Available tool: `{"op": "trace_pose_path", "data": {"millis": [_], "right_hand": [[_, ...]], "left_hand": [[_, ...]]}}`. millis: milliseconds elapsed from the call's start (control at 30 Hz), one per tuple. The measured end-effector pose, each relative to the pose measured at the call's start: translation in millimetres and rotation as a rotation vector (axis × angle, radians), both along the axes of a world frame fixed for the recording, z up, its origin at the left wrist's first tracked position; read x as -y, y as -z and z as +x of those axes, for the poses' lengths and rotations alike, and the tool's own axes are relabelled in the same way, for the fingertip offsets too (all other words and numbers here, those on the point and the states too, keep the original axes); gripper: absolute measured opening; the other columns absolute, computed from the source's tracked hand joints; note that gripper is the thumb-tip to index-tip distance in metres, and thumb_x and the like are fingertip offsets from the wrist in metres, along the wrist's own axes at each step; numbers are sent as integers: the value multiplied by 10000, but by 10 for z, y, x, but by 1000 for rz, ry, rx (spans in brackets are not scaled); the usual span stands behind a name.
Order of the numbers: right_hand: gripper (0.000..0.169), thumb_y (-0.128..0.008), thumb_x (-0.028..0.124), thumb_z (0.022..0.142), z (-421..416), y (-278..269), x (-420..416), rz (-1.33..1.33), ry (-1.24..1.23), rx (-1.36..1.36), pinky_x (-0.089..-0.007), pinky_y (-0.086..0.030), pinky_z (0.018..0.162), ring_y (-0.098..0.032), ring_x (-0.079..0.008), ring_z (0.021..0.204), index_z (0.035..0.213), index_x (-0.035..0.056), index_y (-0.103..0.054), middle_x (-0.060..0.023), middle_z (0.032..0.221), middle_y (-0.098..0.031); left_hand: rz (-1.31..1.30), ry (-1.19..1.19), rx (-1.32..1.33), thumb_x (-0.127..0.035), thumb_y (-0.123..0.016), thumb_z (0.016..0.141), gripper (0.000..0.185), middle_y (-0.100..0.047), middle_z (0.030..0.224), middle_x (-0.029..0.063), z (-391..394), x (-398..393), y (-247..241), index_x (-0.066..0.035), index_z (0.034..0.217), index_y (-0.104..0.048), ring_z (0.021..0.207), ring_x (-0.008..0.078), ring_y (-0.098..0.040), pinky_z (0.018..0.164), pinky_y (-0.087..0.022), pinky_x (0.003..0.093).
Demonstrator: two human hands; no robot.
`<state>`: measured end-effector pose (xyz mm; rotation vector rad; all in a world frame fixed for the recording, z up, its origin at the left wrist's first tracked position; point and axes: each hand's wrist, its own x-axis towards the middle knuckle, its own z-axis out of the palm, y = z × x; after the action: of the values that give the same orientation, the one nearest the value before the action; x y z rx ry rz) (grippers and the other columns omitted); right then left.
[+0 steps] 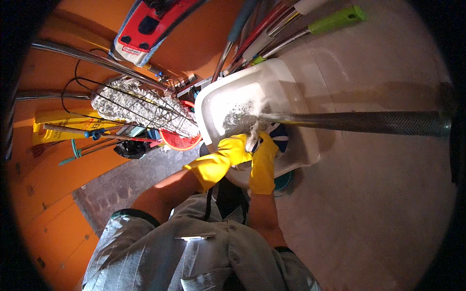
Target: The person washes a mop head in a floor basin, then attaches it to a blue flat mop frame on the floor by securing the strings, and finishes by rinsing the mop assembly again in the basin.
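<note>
Both of my hands are in yellow rubber gloves over a white utility sink (305, 105). My left hand (235, 149) and my right hand (265, 145) close together on a wet greyish cloth-like bundle (252, 140); its exact kind cannot be told. A dark blue and white thing (281, 137) shows beside my right hand, partly hidden by it. Foamy water (238, 112) lies in the basin under bright light. From the right, a long mesh-textured tube (364, 123) reaches over the sink, its tip just beyond my gloves.
Several long handles, one with a green grip (336, 20), lean behind the sink. At left are a white string mop head (145, 105), a red bucket (180, 140), a yellow floor sign (65, 125) and a black plastic bag (133, 148). A teal container (284, 180) stands below the sink.
</note>
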<state>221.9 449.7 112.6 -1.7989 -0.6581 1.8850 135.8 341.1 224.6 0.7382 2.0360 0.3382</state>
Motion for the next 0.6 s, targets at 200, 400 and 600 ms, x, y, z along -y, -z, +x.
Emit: {"op": "trace_pose_path", "data": {"millis": [200, 400, 600], "right_hand": [[337, -709, 132, 841, -250, -362, 348, -172, 147, -500, -415, -550, 834, -660, -287, 914, 1155, 20, -657, -120, 1104, -690], [356, -589, 246, 955, -34, -508, 635, -365, 265, -646, -426, -518, 1016, -664, -294, 1070, 1217, 6, -616, -137, 1203, -683], [254, -570, 243, 967, 160, -1012, 420, -878, 67, -1204, -341, -548, 844, -653, -221, 985, 1106, 38, -626, -98, 1021, -677]], "left_hand": [[306, -1275, 686, -633, -693, 864, 938, -451, 1519, 176, 183, 501, 126, -98, 1547, -339, 1349, 332, -480, 1048, -440, 463], [863, -1566, 637, -254, -774, 892, 257, -715, 961, 58, 13, 60, 73, -34, 1010, -713, 873, 172, -653, 700, -521, 312], [1092, -716, -422, -20, -756, 711, 129, -685, 810, 85, 179, -65, -409, -97, 810, -730, 790, 290, -659, 749, -527, 368]]}}
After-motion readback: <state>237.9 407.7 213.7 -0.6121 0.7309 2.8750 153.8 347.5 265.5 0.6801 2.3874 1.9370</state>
